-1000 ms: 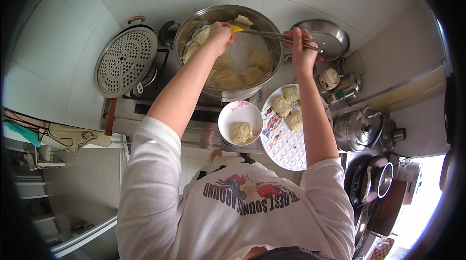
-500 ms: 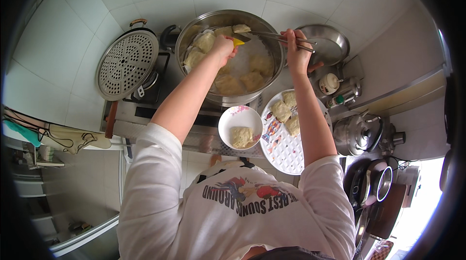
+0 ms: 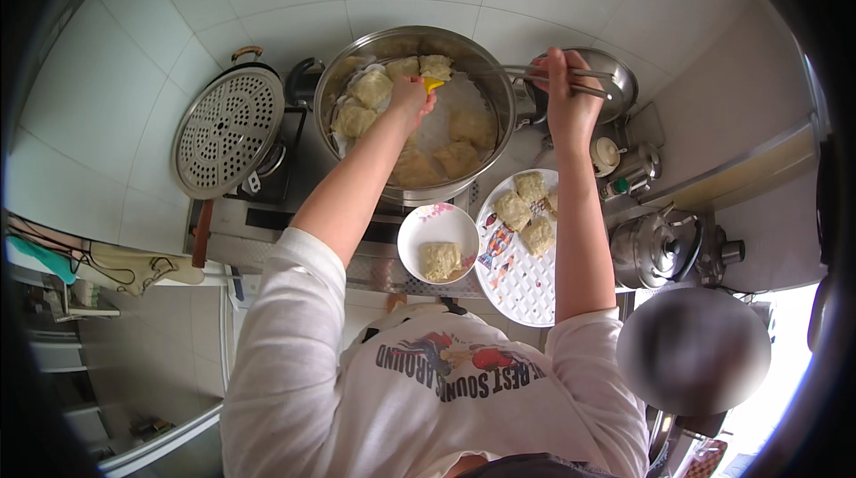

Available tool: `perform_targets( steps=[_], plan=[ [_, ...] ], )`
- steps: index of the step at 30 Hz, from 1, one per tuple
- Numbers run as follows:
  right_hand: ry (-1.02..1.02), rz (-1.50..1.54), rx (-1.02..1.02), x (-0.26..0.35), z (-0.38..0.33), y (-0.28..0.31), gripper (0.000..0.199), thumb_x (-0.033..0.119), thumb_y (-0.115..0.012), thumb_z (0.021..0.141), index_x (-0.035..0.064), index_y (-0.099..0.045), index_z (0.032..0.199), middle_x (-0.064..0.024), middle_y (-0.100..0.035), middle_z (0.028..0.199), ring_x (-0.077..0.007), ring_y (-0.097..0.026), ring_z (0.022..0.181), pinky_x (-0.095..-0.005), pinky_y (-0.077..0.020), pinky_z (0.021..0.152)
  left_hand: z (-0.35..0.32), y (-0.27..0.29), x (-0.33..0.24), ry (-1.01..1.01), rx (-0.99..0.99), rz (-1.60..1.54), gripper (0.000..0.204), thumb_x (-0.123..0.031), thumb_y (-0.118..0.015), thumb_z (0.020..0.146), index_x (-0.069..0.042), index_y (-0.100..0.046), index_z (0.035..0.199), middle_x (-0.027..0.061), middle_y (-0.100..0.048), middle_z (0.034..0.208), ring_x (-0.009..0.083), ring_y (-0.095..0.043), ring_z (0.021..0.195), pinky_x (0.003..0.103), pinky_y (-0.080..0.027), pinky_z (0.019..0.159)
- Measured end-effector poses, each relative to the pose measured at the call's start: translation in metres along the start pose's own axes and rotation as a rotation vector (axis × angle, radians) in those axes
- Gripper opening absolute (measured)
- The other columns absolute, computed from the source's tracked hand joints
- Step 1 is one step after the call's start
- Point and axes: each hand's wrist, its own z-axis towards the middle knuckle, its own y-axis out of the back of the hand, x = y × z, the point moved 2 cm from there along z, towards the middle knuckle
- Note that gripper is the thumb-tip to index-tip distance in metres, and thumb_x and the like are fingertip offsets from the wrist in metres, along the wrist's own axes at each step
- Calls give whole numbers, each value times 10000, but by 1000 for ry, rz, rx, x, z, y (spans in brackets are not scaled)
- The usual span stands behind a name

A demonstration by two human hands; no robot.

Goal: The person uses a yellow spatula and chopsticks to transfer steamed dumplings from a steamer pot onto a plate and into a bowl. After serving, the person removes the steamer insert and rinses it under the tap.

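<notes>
My left hand (image 3: 412, 102) is over a large metal steamer pot (image 3: 506, 112), closed around a yellow-handled spatula (image 3: 433, 84); its blade is hard to make out. Several pale, squarish dough pieces (image 3: 371, 88) line the inside of the pot on a white liner (image 3: 439, 126). One dough piece (image 3: 435, 66) lies at the far side, just beyond the spatula. To the right of the pot, my right hand (image 3: 569, 103) grips a pair of metal chopsticks (image 3: 580, 77), their tips pointing left toward the pot and blurred.
A white bowl (image 3: 435, 219) with one dough piece and a patterned plate (image 3: 526, 295) with several more stand nearer me. A perforated steamer tray (image 3: 228, 126) leans at left. A metal pan (image 3: 615, 63), a kettle (image 3: 655, 251) and small jars (image 3: 604, 155) stand at right.
The dough piece at the chopstick tips now lies flat at the pot's far side. My right hand has drawn back to the right with the chopsticks. The left hand stays over the pot.
</notes>
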Motion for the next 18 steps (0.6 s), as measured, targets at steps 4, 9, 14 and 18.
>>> perform_targets(
  steps=[4,9,14,18],
  plan=[
    [269,-64,132,-4,-3,-14,132,95,-628,865,-26,-619,815,-72,-661,797,-118,-599,677,-229,-471,624,5,1,4,-29,81,53,155,3,-341,873,-66,-389,1003,131,-518,786,160,-495,522,242,-367,395],
    [520,-316,485,-28,-25,-29,92,21,-649,778,14,-627,867,-131,-650,971,-307,-636,815,-322,-508,697,1,-5,0,-29,64,32,145,5,-351,870,-63,-399,989,124,-522,787,156,-495,503,242,-377,396],
    [436,-313,550,-28,-43,-28,114,31,-631,796,10,-623,907,-129,-647,1022,-296,-641,880,-321,-506,739,7,-2,3,-51,41,53,136,0,-370,870,-62,-403,987,115,-522,767,155,-504,489,252,-364,377],
    [415,-325,545,-31,-45,-26,107,57,-618,822,4,-639,912,-149,-642,1036,-303,-639,887,-317,-503,745,0,-1,4,-59,50,83,130,-7,-379,872,-61,-405,988,112,-520,756,154,-512,493,259,-355,367]
  ],
)
